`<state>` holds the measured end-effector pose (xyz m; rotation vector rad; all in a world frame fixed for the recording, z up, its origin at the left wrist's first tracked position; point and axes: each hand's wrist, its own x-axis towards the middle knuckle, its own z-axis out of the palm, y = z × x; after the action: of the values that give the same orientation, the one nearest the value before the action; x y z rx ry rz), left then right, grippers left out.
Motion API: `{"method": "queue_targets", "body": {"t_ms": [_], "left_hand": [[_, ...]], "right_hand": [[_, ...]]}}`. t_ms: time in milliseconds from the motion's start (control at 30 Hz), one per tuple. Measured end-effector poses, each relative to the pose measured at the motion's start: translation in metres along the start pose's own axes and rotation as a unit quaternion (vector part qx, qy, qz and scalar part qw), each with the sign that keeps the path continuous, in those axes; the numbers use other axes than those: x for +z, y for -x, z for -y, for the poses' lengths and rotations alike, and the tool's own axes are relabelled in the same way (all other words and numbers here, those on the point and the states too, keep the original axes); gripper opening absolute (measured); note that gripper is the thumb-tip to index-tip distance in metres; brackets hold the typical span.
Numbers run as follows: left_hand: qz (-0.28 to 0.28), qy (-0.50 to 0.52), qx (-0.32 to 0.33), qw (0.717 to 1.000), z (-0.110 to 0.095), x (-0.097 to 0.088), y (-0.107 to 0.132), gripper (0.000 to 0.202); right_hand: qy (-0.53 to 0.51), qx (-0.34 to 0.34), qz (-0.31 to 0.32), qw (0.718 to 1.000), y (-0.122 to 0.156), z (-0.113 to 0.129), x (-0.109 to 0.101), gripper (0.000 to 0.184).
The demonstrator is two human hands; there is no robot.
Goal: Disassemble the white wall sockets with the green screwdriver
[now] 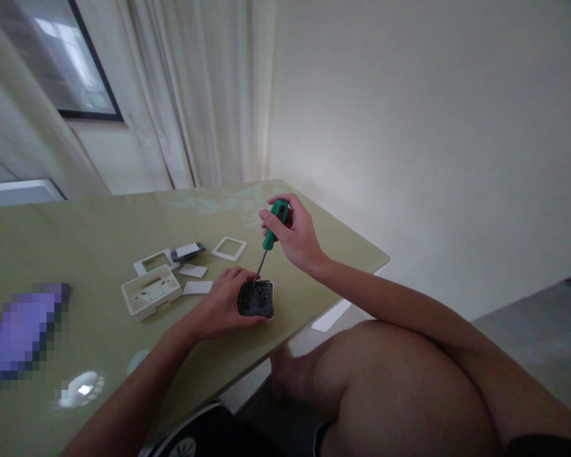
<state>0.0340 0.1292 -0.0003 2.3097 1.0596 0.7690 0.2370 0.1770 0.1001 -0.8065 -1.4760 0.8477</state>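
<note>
My right hand (295,231) is wrapped round the green handle of a screwdriver (269,240), which slants down to the left. Its metal tip reaches the upper edge of a dark, square switch or socket module (257,299). My left hand (226,301) grips that module from the left, thumb along the near side and fingers along the far side, on the table. Left of this hand lie a white mounting box (152,293), open side up, and a flat white plate (198,287). Whether the tip sits in a screw cannot be made out.
Behind the box lie a white frame (145,263), a grey-and-white module (188,251) and a small white piece (193,271). A square white frame (229,249) lies farther right. The pale green table (99,235) ends at a corner near the wall. A pixelated purple shape (21,333) is at left.
</note>
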Motion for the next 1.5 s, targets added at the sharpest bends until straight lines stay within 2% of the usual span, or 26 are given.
{"method": "queue_targets", "body": {"t_ms": [167,267,333,433,500,567,633,700,767,867,1000,1100,1300,1433,1500], "left_hand": [[-0.084,0.138,-0.041,0.986,0.013,-0.005,0.000,0.066],[-0.149,0.259,-0.113,0.948,0.021,-0.006,-0.003,0.054],[-0.205,0.390,-0.168,0.882,0.021,-0.008,-0.007,0.047],[-0.257,0.603,-0.220,0.723,0.017,-0.015,-0.014,0.047],[-0.277,0.689,-0.236,0.627,0.013,-0.022,-0.017,0.050],[-0.309,0.726,-0.243,0.565,0.010,-0.027,-0.018,0.053],[-0.346,0.735,-0.248,0.528,0.009,-0.028,-0.020,0.051],[-0.373,0.735,-0.249,0.508,0.011,-0.027,-0.022,0.048],[-0.392,0.734,-0.247,0.496,0.014,-0.025,-0.024,0.046],[-0.400,0.735,-0.241,0.492,0.018,-0.021,-0.026,0.046],[-0.387,0.739,-0.248,0.492,0.021,-0.018,-0.026,0.047],[-0.391,0.738,-0.254,0.487,0.024,-0.016,-0.025,0.044],[-0.413,0.730,-0.269,0.473,0.027,-0.011,-0.030,0.035],[-0.411,0.725,-0.273,0.480,0.025,-0.007,-0.032,0.035],[-0.406,0.724,-0.268,0.489,0.023,-0.005,-0.032,0.034]], "right_hand": [[-0.024,-0.035,-0.065,0.997,-0.001,0.007,0.001,0.047],[-0.035,-0.092,-0.124,0.987,-0.004,0.014,-0.001,0.042],[-0.030,-0.114,-0.126,0.985,-0.005,0.016,-0.003,0.041],[-0.008,-0.092,-0.068,0.993,-0.003,0.014,-0.002,0.044],[0.024,-0.057,-0.018,0.998,0.002,0.009,0.002,0.044],[0.080,-0.021,0.050,0.995,0.008,0.003,0.007,0.040],[0.152,0.004,0.149,0.977,0.015,-0.003,0.014,0.030],[0.226,0.019,0.258,0.939,0.020,-0.008,0.022,0.022],[0.284,0.024,0.331,0.900,0.025,-0.012,0.029,0.024],[0.344,0.021,0.363,0.866,0.031,-0.017,0.041,0.033],[0.394,0.007,0.379,0.837,0.036,-0.024,0.052,0.041],[0.420,-0.002,0.363,0.832,0.038,-0.028,0.054,0.050],[0.429,-0.016,0.317,0.846,0.030,-0.028,0.051,0.063],[0.419,0.018,0.324,0.848,0.016,-0.027,0.054,0.083],[0.416,0.033,0.342,0.842,0.009,-0.027,0.055,0.084]]}}
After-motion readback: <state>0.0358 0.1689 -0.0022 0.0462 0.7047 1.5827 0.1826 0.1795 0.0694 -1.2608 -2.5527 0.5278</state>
